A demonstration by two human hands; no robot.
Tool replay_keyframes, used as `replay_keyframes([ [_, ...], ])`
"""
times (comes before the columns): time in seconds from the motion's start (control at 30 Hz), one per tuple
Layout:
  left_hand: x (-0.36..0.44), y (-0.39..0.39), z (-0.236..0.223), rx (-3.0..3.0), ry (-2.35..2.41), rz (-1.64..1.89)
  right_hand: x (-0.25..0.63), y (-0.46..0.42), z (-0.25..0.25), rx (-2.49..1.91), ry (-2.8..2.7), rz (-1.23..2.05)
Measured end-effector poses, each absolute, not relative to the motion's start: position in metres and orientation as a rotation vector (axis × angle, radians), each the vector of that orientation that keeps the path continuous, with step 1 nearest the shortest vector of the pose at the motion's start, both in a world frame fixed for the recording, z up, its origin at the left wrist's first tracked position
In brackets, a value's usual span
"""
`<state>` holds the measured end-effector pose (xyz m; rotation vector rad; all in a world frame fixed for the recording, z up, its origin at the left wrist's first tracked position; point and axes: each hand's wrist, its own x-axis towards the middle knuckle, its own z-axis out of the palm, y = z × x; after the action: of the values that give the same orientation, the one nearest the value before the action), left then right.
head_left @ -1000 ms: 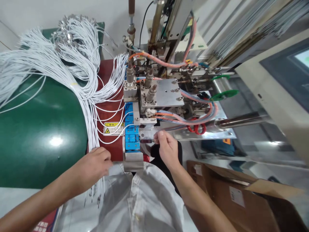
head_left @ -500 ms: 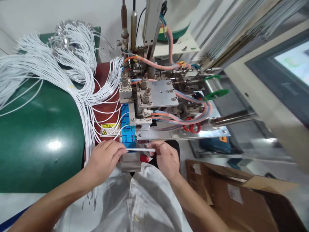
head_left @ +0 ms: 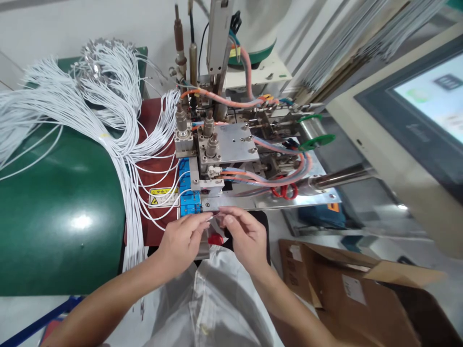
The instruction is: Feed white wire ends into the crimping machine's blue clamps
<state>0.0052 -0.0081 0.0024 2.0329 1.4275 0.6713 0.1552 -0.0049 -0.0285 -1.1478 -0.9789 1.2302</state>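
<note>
My left hand and my right hand meet just below the front of a small metal machine. Both pinch a short white wire between their fingertips, close to the blue clamp blocks. A big bundle of white wires drapes from the green cover down towards the clamps. A red button shows between my hands.
An open cardboard box lies at lower right. A screen panel stands to the right. A metal rod sticks out of the machine, with pink and orange hoses looping over it. A yellow warning label sits on the red plate.
My left hand came from the hanging wire ends on the left to the machine's front. The wire piece held stretched between both hands is now pinched short as the fingertips closed together.
</note>
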Motion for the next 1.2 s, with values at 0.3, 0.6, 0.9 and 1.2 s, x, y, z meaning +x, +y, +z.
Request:
replay_keyframes([
  [0.3,0.007,-0.006,-0.003,2.110,1.453,0.919,0.153,0.001,-0.021,-1.219,-1.263,1.052],
  [0.6,0.003,-0.005,0.002,1.650,1.457,0.694,0.151,0.001,-0.030,-1.114,-1.187,1.206],
  [0.9,0.007,-0.007,0.001,1.450,1.417,0.728,0.141,0.001,-0.026,-1.123,-1.041,1.259],
  [1.2,0.011,-0.008,0.002,1.329,1.455,0.814,0.129,-0.004,-0.024,-1.166,-0.893,1.259],
])
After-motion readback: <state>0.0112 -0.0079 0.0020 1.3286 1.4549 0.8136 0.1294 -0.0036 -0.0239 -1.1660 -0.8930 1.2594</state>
